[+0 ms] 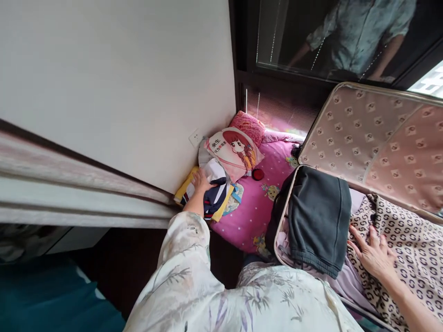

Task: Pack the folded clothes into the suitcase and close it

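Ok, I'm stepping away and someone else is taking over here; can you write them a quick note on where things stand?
Left hand lies on a folded pile of clothes by the wall, grip not clearly closed.
Right hand rests flat on the patterned cloth in the open suitcase.
Done: a dark garment already lies in the suitcase.
Left: the folded pile is still on the pink bedding, next to a cartoon pillow.

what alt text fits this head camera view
A person's left hand reaches to folded clothes by the wall while the right hand rests flat on patterned fabric in an open suitcase on a pink bed.
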`<state>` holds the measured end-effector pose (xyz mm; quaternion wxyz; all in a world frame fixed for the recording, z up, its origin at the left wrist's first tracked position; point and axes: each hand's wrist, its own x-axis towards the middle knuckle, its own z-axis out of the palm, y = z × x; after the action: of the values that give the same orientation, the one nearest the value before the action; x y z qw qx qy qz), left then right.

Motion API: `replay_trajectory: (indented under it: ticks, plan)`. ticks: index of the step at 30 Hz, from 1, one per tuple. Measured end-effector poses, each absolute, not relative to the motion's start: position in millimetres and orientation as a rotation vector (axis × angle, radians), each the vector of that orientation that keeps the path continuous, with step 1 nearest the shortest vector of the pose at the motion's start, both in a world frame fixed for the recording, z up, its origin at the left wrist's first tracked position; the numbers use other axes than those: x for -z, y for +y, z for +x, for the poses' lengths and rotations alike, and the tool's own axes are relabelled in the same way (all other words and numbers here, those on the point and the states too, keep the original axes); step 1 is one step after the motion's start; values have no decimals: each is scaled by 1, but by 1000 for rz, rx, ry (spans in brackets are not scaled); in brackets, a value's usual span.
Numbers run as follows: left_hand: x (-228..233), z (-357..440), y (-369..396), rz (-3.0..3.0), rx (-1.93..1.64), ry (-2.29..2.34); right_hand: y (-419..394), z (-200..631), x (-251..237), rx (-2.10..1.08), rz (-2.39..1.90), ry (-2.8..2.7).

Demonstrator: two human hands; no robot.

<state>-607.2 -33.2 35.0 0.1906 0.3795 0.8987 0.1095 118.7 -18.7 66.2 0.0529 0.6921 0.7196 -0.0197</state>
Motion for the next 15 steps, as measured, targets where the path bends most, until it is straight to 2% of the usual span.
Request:
replay_trajectory:
  ticks: [4,10,15]
  plan:
    - [-19,-627,-22,1021,-242,2487,-20,114,-71,68,2090,2149]
    - [-16,-614,-23,933,-375,2433,-20,107,-75,46,2079,2083]
    - [-38,-594,-55,1011,-713,2381,-16,105,-78,45,2050,2031]
